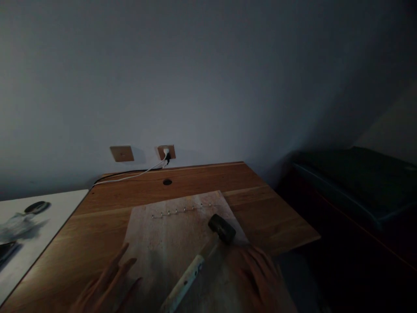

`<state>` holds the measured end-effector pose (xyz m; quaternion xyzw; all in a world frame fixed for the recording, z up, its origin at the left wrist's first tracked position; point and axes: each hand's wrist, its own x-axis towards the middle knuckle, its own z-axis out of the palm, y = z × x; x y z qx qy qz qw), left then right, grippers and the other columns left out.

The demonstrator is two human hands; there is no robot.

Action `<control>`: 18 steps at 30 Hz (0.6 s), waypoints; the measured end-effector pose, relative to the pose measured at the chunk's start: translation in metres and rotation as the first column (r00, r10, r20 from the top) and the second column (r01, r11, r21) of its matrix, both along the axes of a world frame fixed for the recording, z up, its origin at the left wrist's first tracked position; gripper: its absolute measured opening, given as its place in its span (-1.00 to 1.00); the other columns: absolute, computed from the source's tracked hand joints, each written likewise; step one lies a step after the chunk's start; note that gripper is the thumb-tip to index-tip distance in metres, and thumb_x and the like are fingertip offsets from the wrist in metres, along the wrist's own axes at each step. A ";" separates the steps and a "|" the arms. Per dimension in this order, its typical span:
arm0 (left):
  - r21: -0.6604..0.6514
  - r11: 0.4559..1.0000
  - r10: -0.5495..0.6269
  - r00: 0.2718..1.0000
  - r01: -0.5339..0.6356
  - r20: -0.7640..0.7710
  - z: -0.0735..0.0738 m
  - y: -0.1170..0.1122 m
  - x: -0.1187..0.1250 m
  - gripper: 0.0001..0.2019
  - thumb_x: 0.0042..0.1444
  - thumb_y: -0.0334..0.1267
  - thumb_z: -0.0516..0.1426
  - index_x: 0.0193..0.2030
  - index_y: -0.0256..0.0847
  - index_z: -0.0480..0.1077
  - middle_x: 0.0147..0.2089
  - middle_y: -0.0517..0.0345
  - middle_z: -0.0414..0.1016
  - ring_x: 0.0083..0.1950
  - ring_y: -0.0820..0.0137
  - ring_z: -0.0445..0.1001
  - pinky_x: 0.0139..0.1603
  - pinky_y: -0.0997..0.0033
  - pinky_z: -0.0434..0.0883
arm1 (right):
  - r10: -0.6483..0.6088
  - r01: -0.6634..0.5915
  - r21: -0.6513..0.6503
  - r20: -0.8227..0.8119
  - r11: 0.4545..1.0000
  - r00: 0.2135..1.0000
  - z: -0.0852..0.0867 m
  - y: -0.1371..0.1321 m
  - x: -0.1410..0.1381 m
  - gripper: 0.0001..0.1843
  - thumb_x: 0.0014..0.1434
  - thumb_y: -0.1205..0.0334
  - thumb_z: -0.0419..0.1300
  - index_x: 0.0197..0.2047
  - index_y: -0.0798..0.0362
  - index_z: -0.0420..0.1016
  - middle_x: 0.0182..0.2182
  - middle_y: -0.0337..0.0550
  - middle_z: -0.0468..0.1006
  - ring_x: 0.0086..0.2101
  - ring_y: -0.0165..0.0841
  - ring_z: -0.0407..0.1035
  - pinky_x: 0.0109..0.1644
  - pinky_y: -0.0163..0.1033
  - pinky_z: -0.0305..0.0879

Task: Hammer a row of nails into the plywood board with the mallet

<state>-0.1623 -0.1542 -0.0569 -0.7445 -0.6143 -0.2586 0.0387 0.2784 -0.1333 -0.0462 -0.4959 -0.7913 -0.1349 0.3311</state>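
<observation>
A pale board (pixel 169 243) lies on the wooden desk in front of me. Along its far part runs a row of several small shiny metal pieces (pixel 184 210), which look like nails standing up. Across the board rests a hammer (pixel 222 229), its dark head to the right and its light-gripped handle slanting towards me; neither hand holds it. My left hand (pixel 106 284), fingers spread, is at the board's left edge with nothing in it. Near the right edge, beside the hammer head, my right hand (pixel 262 278) is open and also empty, its fingers slightly blurred.
The wooden desk (pixel 273 213) meets a plain wall with two socket plates (pixel 122 153). White and black cables (pixel 140 174) run from one plate along the desk's back. On the left, a white table (pixel 61 208) bears a crumpled plastic bag (pixel 19 226) and dark items.
</observation>
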 end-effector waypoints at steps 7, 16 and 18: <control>-0.067 0.997 -0.027 0.978 0.042 0.208 0.023 0.018 0.064 -0.68 0.32 0.04 0.09 0.11 0.05 0.48 0.25 0.07 0.47 -0.16 0.29 0.66 -0.18 0.32 0.64 | -0.230 0.226 0.040 0.145 0.973 0.962 -0.025 0.011 0.060 -0.67 0.44 0.17 0.01 0.14 -0.03 0.50 0.09 -0.08 0.62 0.19 0.00 0.38 0.14 0.12 0.32; -0.091 0.889 -0.351 0.796 0.448 0.493 0.029 0.078 0.179 -0.71 0.24 -0.28 0.14 0.07 -0.10 0.54 0.14 -0.12 0.53 0.16 0.15 0.56 0.19 0.08 0.53 | -0.589 0.588 -0.040 -0.060 0.808 0.806 -0.014 0.056 0.195 -0.43 0.39 -0.07 -0.10 0.07 0.18 0.52 0.05 0.27 0.53 0.05 0.08 0.42 0.09 0.18 0.39; -0.140 0.888 -0.311 0.797 0.437 0.517 0.026 0.076 0.184 -0.76 0.22 -0.28 0.15 -0.02 -0.10 0.58 0.02 -0.07 0.61 0.06 0.14 0.60 0.13 0.11 0.54 | -0.601 0.598 -0.074 -0.175 0.798 0.780 -0.018 0.054 0.214 -0.36 0.33 -0.16 -0.07 0.06 0.22 0.53 0.01 0.30 0.53 0.07 0.12 0.38 0.14 0.20 0.37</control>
